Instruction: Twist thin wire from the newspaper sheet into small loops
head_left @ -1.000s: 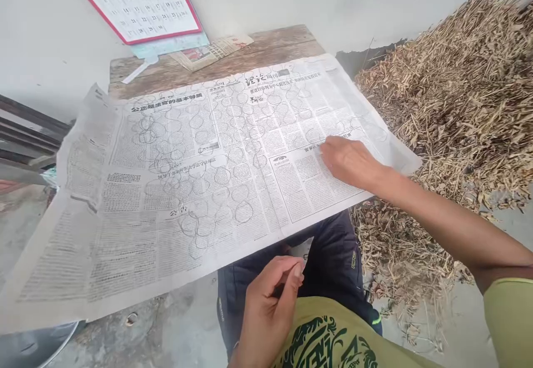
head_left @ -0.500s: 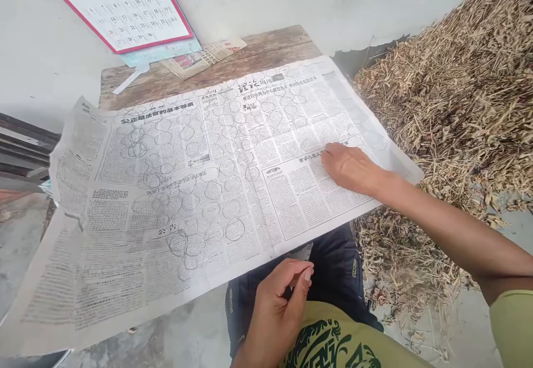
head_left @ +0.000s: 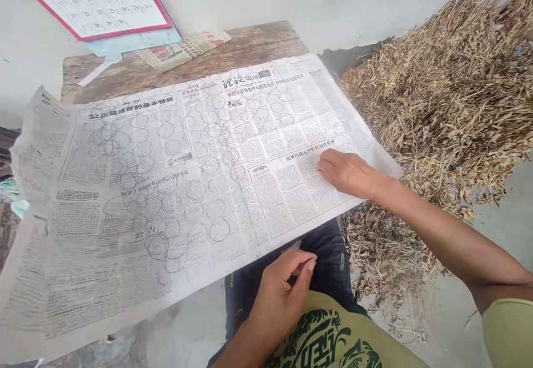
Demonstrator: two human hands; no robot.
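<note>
A large newspaper (head_left: 220, 190), covered in many hand-drawn pencil-like circles, lies spread over a wooden table (head_left: 258, 40). My right hand (head_left: 343, 172) rests on its right part, fingers curled inward and touching the print. Whatever those fingers may hold is hidden beneath them. Below the paper's near edge, over my lap, my left hand (head_left: 283, 282) is closed in a pinch, with thumb and forefinger tips together. I cannot make out anything between them. A small greyish pointed piece shows just behind the left fingers.
A calendar (head_left: 108, 1) with a red border stands at the back left. Near it lie a folded printed paper (head_left: 179, 53) and a white strip (head_left: 100, 69). Dry stalks and leaves (head_left: 441, 90) are heaped on the right. The newspaper's left side hangs past the table.
The view has shifted, so the table and calendar sit further left. My right hand has slid slightly toward the near edge of the newspaper. My left hand keeps its pinch.
</note>
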